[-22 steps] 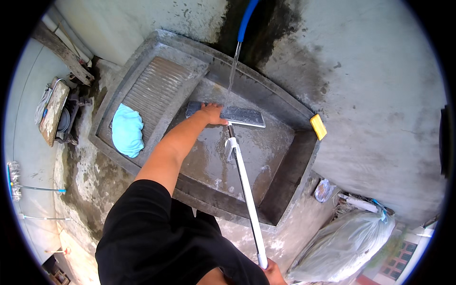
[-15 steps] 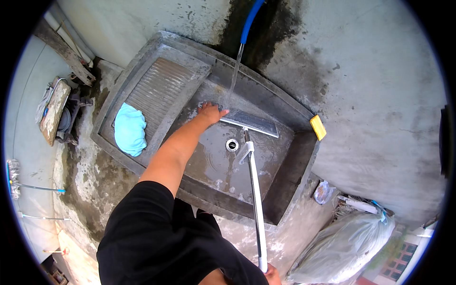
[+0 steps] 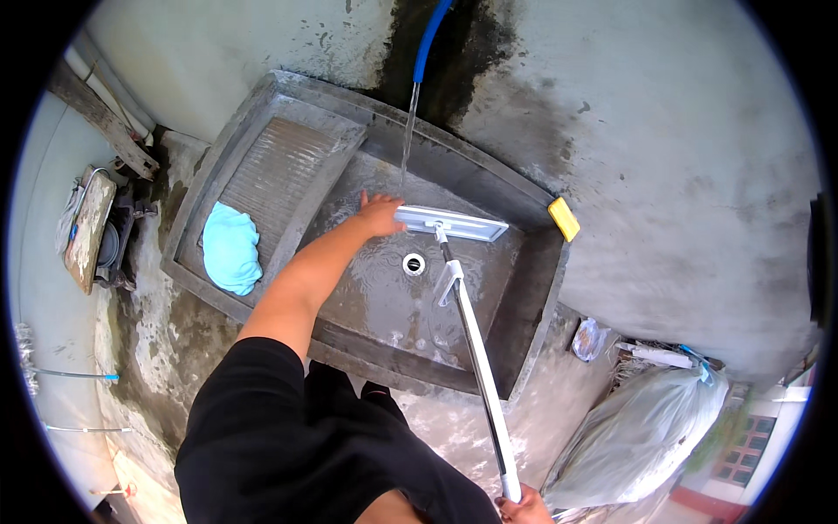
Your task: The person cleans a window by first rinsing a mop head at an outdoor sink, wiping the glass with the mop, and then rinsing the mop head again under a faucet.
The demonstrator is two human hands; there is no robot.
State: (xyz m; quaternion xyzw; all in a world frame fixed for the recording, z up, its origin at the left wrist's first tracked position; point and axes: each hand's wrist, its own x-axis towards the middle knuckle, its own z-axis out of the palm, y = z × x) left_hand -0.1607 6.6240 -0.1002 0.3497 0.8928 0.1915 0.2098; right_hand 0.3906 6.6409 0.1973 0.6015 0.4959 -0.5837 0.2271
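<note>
In the concrete sink, a flat mop [image 3: 483, 225] rests with its pale plate side showing; its pad side is turned from view. My left hand [image 3: 381, 216] grips the left end of the mop head, with one finger sticking out. Low in the picture, my right hand [image 3: 524, 508] is closed round the end of the white and dark mop pole [image 3: 476, 336]. A small white bracket [image 3: 449, 281] sits on the pole. Water [image 3: 408, 131] runs from a blue hose [image 3: 429, 44] and falls just behind my left hand.
The sink [image 3: 327, 98] has a round drain [image 3: 414, 265] and a ribbed washboard [image 3: 278, 162] with a light blue cloth [image 3: 231, 249]. A yellow sponge [image 3: 564, 219] lies on the right corner of the rim. To the right stands a big pale plastic bag [image 3: 642, 428].
The mop head has turned over: its dark pad faced up before, and now its pale plate shows. My left hand has stayed at its left end. The whole view has shifted slightly.
</note>
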